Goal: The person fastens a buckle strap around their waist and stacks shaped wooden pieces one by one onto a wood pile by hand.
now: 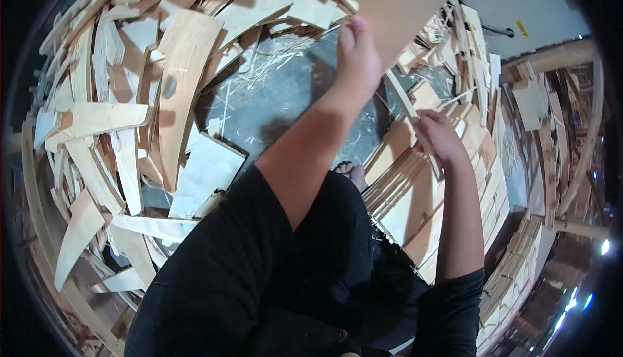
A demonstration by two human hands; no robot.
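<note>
My left hand (359, 55) grips the near edge of a flat brown wooden board (399, 7), its thumb lying on top. The board is raised at the far side, above the wood scraps. My right hand (438, 136) is closed around a narrow pale strip (402, 94) that looks like wood. The strip's far end reaches close to the board's lower corner; I cannot tell whether they touch. Below my right hand lies a stack of thin wooden boards (405, 191).
Offcuts of wood (188, 65) are heaped on the left and far sides. Splinters litter the grey floor (292, 78). A white plywood piece (207, 175) lies left of my knees. My bare foot (352, 174) shows in the middle. More stacked wood (513, 273) stands at right.
</note>
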